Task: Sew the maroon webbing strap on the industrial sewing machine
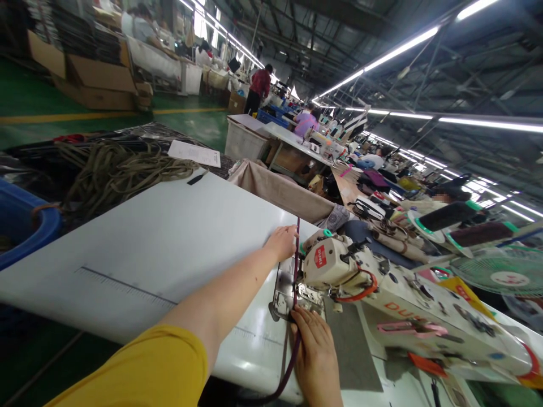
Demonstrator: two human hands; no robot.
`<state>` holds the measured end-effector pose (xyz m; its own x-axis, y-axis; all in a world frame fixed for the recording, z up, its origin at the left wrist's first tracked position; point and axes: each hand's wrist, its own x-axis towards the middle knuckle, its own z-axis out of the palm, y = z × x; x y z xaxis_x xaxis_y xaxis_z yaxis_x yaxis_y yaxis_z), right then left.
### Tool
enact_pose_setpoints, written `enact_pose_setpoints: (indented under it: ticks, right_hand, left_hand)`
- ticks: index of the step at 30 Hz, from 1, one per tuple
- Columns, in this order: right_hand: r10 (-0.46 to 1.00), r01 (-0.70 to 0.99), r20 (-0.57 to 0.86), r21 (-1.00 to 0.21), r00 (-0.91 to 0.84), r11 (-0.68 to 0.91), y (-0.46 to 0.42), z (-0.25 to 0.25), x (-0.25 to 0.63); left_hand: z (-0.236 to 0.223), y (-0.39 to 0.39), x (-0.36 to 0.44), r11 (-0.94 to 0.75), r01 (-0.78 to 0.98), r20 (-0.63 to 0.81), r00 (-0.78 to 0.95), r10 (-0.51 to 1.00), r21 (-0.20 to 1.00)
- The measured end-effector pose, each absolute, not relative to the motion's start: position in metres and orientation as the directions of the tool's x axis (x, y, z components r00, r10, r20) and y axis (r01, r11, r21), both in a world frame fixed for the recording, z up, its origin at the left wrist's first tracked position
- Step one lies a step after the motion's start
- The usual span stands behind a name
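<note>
A narrow dark purple strap (pixel 291 363) runs across the metal plate of a white sewing machine (pixel 331 271), beside its needle area. My left hand (pixel 283 242) is at the far side of the plate, its fingers closed on the strap. On the near side my right hand (pixel 314 342) presses its fingers together over the strap, just in front of the plate. From there the strap bends down over the table's front edge. The machine's head hides part of the sewing spot.
The white tabletop (pixel 169 226) has a printed ruler. Olive straps (pixel 123 169) and a paper sheet (pixel 194 153) lie beyond it, and a blue tub (pixel 29 220) stands left. Pink thread snips (pixel 411 328) rest on the machine. Right are thread cones (pixel 449 215) and a fan (pixel 509 277).
</note>
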<state>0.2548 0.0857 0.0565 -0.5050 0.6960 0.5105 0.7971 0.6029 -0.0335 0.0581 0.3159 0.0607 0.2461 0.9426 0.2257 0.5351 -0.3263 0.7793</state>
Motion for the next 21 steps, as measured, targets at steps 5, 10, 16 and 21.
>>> enact_pose_setpoints:
  ticks: [5, 10, 16, 21]
  right_hand:
    - [0.698, 0.792, 0.508, -0.048, -0.505, 0.608, 0.0860, 0.0592, 0.2540]
    - [0.691, 0.793, 0.513, -0.031, -0.510, 0.609, 0.0872, 0.0560, 0.2558]
    - [0.701, 0.800, 0.497, -0.022, -0.512, 0.600, 0.0855, 0.0553, 0.2566]
    - [0.693, 0.795, 0.502, -0.017, -0.518, 0.606, 0.0861, 0.0568, 0.2558]
  left_hand:
    - [0.0615, 0.3181, 0.0514, -0.195, 0.499, 0.173, 0.091, 0.981, 0.845]
    - [0.0621, 0.3186, 0.0473, -0.153, 0.447, 0.147, 0.046, 0.988, 0.881]
    - [0.0613, 0.3194, 0.0479, -0.128, 0.402, 0.127, 0.029, 0.991, 0.907]
    - [0.0599, 0.3205, 0.0475, -0.111, 0.375, 0.110, 0.024, 0.994, 0.920]
